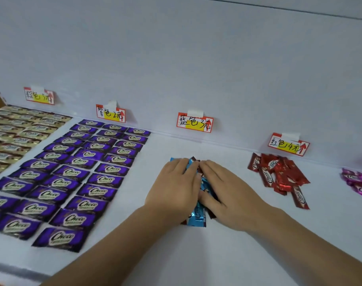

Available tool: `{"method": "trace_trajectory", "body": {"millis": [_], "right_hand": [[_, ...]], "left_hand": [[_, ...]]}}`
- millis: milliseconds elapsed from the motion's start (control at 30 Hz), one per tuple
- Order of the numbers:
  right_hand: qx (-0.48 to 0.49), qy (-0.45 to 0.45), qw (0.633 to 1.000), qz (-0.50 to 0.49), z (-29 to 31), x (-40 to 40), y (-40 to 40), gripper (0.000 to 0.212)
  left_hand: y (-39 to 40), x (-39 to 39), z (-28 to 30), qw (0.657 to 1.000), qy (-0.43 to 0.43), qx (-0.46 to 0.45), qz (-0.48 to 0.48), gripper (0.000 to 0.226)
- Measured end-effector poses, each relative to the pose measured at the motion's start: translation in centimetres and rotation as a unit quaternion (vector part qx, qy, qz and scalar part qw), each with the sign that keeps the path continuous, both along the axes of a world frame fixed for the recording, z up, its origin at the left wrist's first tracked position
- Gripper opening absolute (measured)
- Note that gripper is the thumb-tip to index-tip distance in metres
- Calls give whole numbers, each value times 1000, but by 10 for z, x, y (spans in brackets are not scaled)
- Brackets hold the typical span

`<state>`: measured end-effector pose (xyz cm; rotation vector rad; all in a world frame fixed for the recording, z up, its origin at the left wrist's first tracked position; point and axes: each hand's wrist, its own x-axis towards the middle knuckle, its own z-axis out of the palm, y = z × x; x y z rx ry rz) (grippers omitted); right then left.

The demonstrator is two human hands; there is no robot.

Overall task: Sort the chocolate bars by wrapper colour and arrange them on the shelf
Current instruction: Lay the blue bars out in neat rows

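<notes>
We judged the blue group to be in hand. Our left hand [173, 182] and right hand [221, 188] lay flat, fingers extended, pressing the blue bars [198, 217] on the shelf [237, 254] below the blue label [195, 124]. The next move called for spreading them into rows like the purple bars [77, 174].

The light is even, soft and cool, giving the white shelf [227, 244] and back wall [176, 48] a bluish-lilac cast. Shadows are faint: a thin dark rim sits under the left hand [173, 186] and right hand [221, 188], and small soft shadows fall just beside the price tags [195, 124]. Specular glints sparkle on the foil of the red bars [279, 174] at 3 o'clock and the pink bars [359, 182] at the far right edge. Wide-angle distortion bends the shelf's back line. The purple bars [58, 182] toward 8 o'clock smear with blur, and the gold bars [15, 131] at 9 o'clock look soft.
</notes>
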<state>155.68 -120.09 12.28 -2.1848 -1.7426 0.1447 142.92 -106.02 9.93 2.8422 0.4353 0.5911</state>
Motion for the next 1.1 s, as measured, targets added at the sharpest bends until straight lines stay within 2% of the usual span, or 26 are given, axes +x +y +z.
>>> {"method": "trace_trajectory", "body": {"millis": [133,267,333,433,500,600,700,833,900,967,1033,1100], "right_hand": [[-27,-22,999,-14,3,-15,-59,77],[-50,-17,998,-17,10,-16,-107,81],[-46,-8,998,-30,10,-13,-121,84],[-20,32,998,-55,9,-10,-131,88],[-9,44,998,-45,11,-10,-133,91],[-37,-11,999,0,12,-15,-131,97],[-25,-43,999,14,10,-15,-130,90],[-26,-41,999,-1,7,-10,-143,82],[-22,-30,999,-2,7,-9,-147,81],[-5,-10,1000,-13,7,-8,-147,79],[26,-3,999,-39,9,-6,-146,76],[61,-18,996,-57,12,-5,-144,74]], "left_hand": [[-54,-14,-11,998,29,49,-22,52],[-108,-14,-7,997,71,28,-1,69],[-120,-14,6,998,33,-45,22,68],[-115,-24,29,980,-20,-185,71,54],[-105,-38,37,974,-25,-207,93,54],[-96,-56,37,980,52,-180,65,66],[-103,-55,30,984,160,-73,17,79],[-115,-46,29,982,184,-42,7,83],[-117,-46,30,984,171,-55,-2,87],[-113,-49,34,987,111,-119,1,83],[-107,-55,36,979,8,-202,30,60],[-103,-62,34,980,-49,-181,59,29]]}}
